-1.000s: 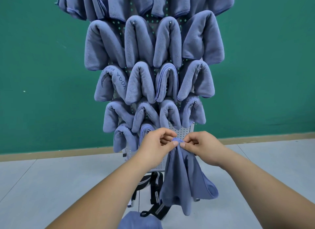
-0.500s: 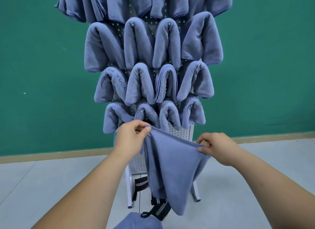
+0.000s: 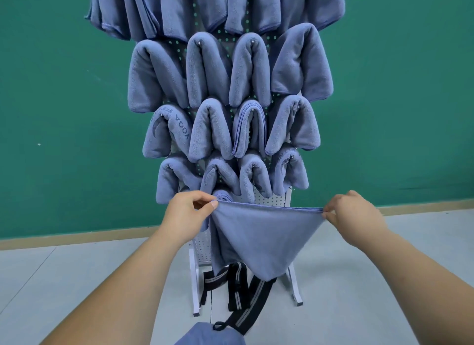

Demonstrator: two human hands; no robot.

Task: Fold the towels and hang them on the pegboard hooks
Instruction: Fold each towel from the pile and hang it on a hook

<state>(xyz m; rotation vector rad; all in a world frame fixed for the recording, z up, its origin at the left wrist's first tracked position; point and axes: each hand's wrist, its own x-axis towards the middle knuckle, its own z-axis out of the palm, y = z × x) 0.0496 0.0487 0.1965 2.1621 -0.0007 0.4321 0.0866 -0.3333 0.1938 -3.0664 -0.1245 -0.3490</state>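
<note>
A blue-grey towel (image 3: 264,239) hangs stretched between my two hands in front of the white pegboard (image 3: 269,198). My left hand (image 3: 188,213) pinches its upper left corner and my right hand (image 3: 354,213) pinches the upper right corner. The top edge is pulled taut and level, and the doubled cloth sags to a point below. Several folded blue-grey towels (image 3: 228,129) hang in rows on the pegboard hooks above my hands. One more folded towel (image 3: 223,197) shows just behind my left thumb.
The pegboard stands on white legs (image 3: 196,288) on a pale tiled floor, before a green wall (image 3: 64,113). Black striped straps (image 3: 238,285) hang at its foot. Another piece of blue cloth (image 3: 210,337) lies at the bottom edge of the view.
My hands were together pinching the bunched towel; they have moved apart, left and right, drawing its top edge out straight and level.
</note>
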